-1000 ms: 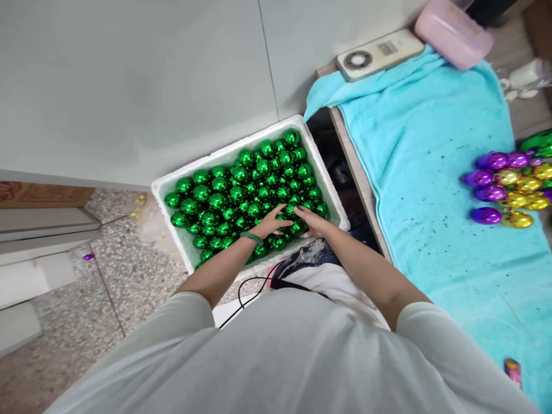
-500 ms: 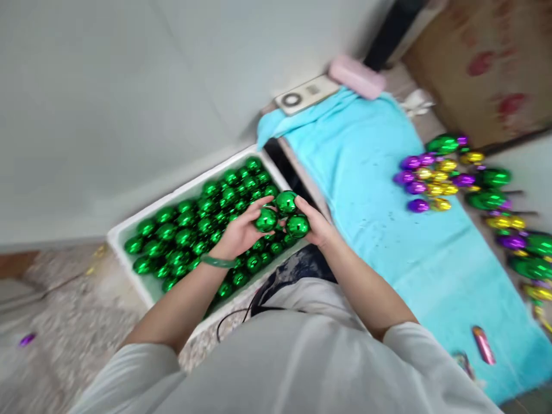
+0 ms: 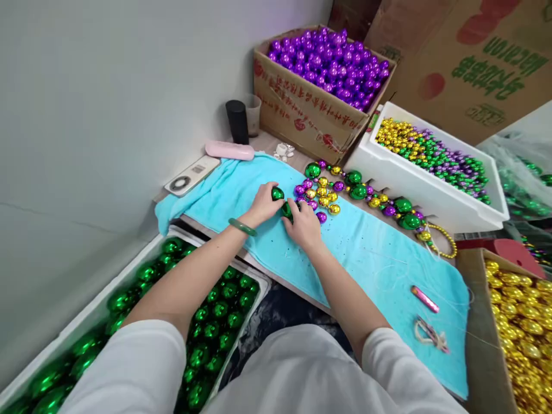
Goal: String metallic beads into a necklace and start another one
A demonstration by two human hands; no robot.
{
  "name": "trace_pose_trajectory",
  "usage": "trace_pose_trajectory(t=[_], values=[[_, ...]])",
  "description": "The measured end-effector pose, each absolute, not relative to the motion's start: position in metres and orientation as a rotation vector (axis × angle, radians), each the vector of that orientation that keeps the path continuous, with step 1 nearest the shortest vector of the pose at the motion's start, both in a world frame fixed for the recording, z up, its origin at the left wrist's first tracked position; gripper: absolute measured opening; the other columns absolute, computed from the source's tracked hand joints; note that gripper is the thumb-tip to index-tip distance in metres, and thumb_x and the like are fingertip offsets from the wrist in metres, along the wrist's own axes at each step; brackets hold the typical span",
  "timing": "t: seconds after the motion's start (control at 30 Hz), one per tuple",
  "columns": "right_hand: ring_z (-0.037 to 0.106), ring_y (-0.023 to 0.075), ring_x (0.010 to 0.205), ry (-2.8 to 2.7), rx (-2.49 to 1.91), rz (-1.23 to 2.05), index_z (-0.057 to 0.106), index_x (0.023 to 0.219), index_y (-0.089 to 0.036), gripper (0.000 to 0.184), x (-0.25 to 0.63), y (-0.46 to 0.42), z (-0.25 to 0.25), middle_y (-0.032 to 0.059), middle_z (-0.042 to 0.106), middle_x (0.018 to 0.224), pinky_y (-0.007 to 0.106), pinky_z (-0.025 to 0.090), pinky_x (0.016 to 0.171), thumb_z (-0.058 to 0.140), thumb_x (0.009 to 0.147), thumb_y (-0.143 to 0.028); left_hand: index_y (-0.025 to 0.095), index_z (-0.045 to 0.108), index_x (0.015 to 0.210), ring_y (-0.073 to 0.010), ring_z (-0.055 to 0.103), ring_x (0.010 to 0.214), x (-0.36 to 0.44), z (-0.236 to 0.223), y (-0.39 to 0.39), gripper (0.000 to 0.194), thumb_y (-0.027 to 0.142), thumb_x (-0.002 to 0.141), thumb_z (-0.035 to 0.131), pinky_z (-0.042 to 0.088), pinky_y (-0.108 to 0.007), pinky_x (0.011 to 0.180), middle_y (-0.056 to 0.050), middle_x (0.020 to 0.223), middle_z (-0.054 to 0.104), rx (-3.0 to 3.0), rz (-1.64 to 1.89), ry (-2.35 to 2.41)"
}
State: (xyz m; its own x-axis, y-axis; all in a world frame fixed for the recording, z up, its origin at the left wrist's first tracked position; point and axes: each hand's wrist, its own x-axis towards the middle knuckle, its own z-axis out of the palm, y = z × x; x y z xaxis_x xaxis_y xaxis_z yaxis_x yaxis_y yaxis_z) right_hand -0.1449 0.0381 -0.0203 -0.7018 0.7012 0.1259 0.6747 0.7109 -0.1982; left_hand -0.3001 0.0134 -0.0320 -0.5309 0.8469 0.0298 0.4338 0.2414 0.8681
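Note:
My left hand (image 3: 262, 204) and my right hand (image 3: 303, 225) are together on the turquoise towel (image 3: 366, 247), cupped round a few shiny green balls (image 3: 278, 194). One ball shows at my left fingertips, another between the two hands. A green bangle circles my left wrist. Just beyond the hands lies a cluster of small purple and gold balls (image 3: 321, 194) with bigger green balls strung along to the right. Down at my left, a white foam box of green balls (image 3: 207, 313) sits on the floor.
A cardboard box of purple balls (image 3: 328, 63) and a white foam box of mixed beads (image 3: 431, 152) stand behind the towel. A box of gold balls (image 3: 521, 322) is at right. A pink lighter (image 3: 425, 299), a pink case (image 3: 229, 150), a white device (image 3: 192, 175) and a black cylinder (image 3: 237, 122) are nearby.
Both hands scooped green balls from the foam box, lifted them, and carried them right onto the towel. My view swung from the floor box up to the table.

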Motion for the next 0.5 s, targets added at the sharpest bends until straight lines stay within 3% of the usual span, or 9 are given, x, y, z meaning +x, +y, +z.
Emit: trace_pose_trajectory(t=[0.17,0.27,0.5], values=[[0.047,0.0351,0.118,-2.691,-1.041,0.087,0.046,0.143,-0.014,0.056,-0.139,0.063,-0.027,0.0212,0.048,0.139,0.048,0.041,0.096,0.05,0.094,-0.039,0.013,0.047,0.137,-0.0261,0.04,0.138,-0.296,-0.039,0.042,0.066,0.026,0.074,0.063,0.026,-0.041,0.119,-0.016,0.146,0.045,1.163,1.232,1.869],[0.047,0.0362,0.119,-2.654,-0.999,0.116,0.048,0.141,-0.013,0.057,-0.137,0.076,-0.031,0.0213,0.048,0.14,0.051,0.039,0.098,0.05,0.094,-0.045,0.017,0.042,0.143,-0.023,0.03,0.146,-0.302,-0.038,0.042,0.065,0.032,0.081,0.057,0.02,-0.039,0.122,-0.012,0.155,0.037,1.024,1.281,1.71],[0.051,0.0269,0.116,-2.15,-0.842,0.375,0.056,0.124,-0.015,0.04,-0.123,0.099,-0.033,0.0168,0.057,0.119,0.046,0.042,0.101,0.038,0.099,-0.04,0.021,0.04,0.146,-0.0252,0.03,0.146,-0.31,-0.034,0.028,0.064,0.049,0.089,0.051,0.025,-0.046,0.119,-0.01,0.158,0.033,0.822,1.349,1.615]])
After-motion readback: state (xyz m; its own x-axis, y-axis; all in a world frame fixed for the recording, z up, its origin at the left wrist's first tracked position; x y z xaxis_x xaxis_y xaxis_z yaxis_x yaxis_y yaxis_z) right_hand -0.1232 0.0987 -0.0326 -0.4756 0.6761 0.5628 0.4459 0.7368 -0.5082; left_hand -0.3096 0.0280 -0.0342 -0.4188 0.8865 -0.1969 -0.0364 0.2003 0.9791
